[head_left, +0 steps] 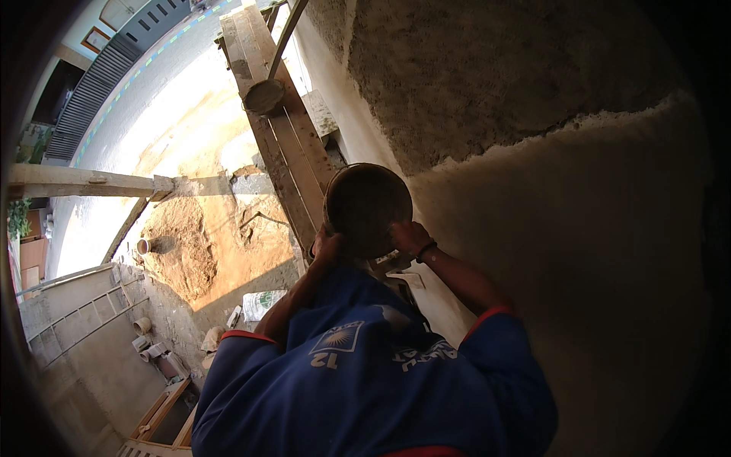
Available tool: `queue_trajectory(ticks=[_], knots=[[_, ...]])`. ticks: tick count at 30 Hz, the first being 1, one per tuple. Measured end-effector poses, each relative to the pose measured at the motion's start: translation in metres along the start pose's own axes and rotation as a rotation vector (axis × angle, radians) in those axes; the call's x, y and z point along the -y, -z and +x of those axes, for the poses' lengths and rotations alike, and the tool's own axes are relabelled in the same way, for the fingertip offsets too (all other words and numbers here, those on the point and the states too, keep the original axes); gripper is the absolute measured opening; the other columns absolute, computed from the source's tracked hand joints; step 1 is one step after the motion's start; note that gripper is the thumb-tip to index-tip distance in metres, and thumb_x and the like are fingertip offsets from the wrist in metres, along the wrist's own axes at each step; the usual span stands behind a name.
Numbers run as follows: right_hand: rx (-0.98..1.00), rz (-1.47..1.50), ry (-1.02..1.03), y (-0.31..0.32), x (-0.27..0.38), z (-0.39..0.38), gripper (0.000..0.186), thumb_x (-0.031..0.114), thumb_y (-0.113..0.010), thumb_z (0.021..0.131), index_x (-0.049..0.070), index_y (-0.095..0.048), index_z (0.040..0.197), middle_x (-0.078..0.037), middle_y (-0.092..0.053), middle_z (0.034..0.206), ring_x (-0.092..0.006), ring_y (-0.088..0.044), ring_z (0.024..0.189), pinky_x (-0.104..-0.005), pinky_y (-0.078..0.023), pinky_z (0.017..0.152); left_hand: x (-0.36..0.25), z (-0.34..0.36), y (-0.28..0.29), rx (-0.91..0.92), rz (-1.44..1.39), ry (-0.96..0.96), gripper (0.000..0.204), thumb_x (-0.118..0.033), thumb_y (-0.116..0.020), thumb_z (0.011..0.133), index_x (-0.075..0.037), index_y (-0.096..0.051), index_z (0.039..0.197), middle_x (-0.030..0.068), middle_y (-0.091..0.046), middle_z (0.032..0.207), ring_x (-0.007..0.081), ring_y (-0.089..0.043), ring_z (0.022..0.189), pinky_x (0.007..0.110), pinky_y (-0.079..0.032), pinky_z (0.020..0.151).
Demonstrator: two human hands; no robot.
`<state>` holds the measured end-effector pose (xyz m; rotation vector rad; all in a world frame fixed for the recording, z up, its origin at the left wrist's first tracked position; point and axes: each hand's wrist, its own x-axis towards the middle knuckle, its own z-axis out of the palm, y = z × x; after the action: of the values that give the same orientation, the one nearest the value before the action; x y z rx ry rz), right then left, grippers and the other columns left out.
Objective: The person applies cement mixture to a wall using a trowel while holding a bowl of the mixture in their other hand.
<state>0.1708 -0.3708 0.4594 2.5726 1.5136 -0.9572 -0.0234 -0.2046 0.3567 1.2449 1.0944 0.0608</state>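
A round, dark bucket [404,190] is in front of my body, tilted so that its open mouth faces me. The inside lies in shadow, so I cannot make out what it holds. My left hand [327,245] is closed on the bucket's lower left side. On the lower right, my right hand [410,238] is closed at the rim, with its fingers reaching over the edge and a dark band round the wrist. The bucket's far side overlaps a plank walkway [293,156].
Along the planks stands another round container [264,97] of grey material. A partly plastered wall [518,84] rises at right. Down on the left are a sand heap [179,251], a white sack [263,303] and a ladder [84,312]. A wooden beam [84,183] crosses the left side.
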Motion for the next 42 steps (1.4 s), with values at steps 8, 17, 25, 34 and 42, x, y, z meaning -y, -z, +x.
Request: queue_trajectory(ticks=[8,17,25,34,42], knots=[[-0.062,0.439,-0.081,-0.031,0.007,-0.009,0.035,0.030,-0.058,0.083,0.010,-0.063,0.112,-0.020,-0.068,0.089,-0.0376,-0.066,0.080,-0.0466,-0.053,0.071,-0.033,-0.025,0.005,-0.039,-0.019,-0.092,0.062,-0.016,-0.063,0.068,0.000,-0.051,0.126,0.0195,-0.064,0.110,0.0316,-0.060,0.105,0.039,-0.048,0.090],[-0.229,0.326,-0.053,-0.045,-0.010,-0.034,0.038,0.033,-0.061,0.081,0.009,-0.061,0.111,-0.018,-0.067,0.079,-0.0365,-0.067,0.075,-0.0460,-0.053,0.068,-0.063,-0.046,0.012,0.070,-0.159,-0.091,0.058,-0.011,-0.063,0.070,0.001,-0.050,0.125,0.0157,-0.065,0.106,0.0247,-0.063,0.093,0.035,-0.053,0.081],[-0.315,0.424,-0.032,0.129,0.000,-0.097,0.040,0.030,-0.068,0.077,0.009,-0.059,0.109,-0.021,-0.067,0.092,-0.0393,-0.065,0.089,-0.0468,-0.052,0.078,-0.035,-0.022,0.013,0.158,-0.238,-0.105,0.058,-0.004,-0.065,0.067,-0.001,-0.054,0.124,0.0132,-0.065,0.103,0.0232,-0.064,0.087,0.033,-0.054,0.076],[-0.779,-0.003,0.230,0.440,0.058,-0.276,0.034,0.018,-0.074,0.076,0.002,-0.055,0.100,-0.010,-0.060,0.077,-0.0274,-0.062,0.074,-0.0377,-0.048,0.068,-0.006,0.029,0.012,0.161,-0.229,-0.066,0.054,0.006,-0.060,0.066,-0.004,-0.053,0.119,0.0106,-0.061,0.089,0.0213,-0.061,0.071,0.034,-0.054,0.060],[-0.823,0.321,0.307,0.542,0.109,-0.367,0.040,0.024,-0.074,0.082,0.001,-0.062,0.112,-0.004,-0.064,0.073,-0.0107,-0.059,0.062,-0.0270,-0.049,0.057,-0.011,0.004,0.006,0.179,-0.361,-0.154,0.064,0.007,-0.061,0.068,-0.005,-0.045,0.129,0.0119,-0.060,0.091,0.0171,-0.059,0.079,0.036,-0.053,0.061]])
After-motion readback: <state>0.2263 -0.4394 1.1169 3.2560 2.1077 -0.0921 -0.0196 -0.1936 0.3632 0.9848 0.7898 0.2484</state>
